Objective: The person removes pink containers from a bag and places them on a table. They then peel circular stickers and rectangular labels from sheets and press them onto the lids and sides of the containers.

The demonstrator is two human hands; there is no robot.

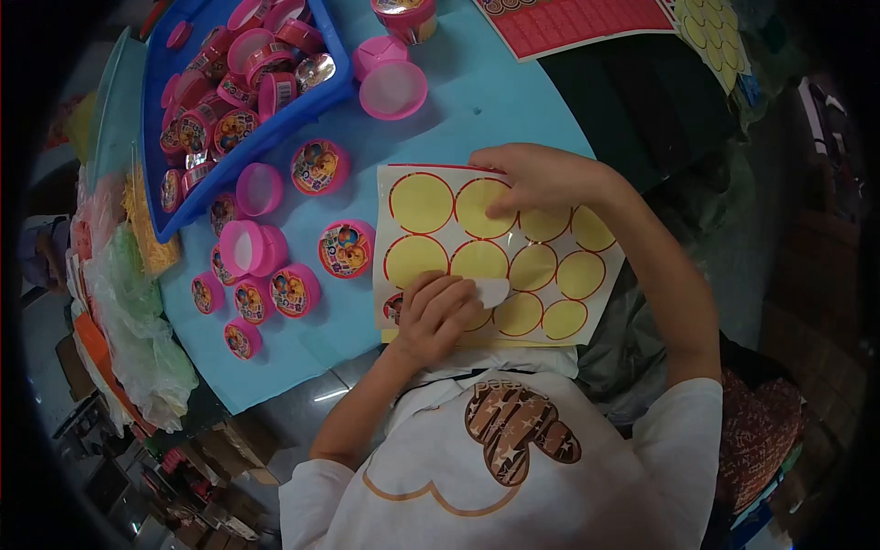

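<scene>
A sticker sheet (500, 254) with rows of yellow circles ringed in red lies across the table's front edge. My right hand (541, 180) holds its upper edge, thumb on top and the other fingers underneath. Low on the sheet, my left hand (436, 316) has its fingers curled around a round sticker (493, 291), whose white side shows. One printed sticker (393, 308) peeks out beside the left hand at the sheet's lower left. Just left of the sheet lies a pink round tub (346, 248) with a cartoon label on top.
A blue tray (240, 165) heaped with pink tubs fills the upper left. Several labelled tubs (294, 291) and open pink ones (393, 90) stand on the light-blue tabletop (302, 353). Red printed sheets (587, 23) lie at the back right. Plastic bags (147, 312) hang at the left.
</scene>
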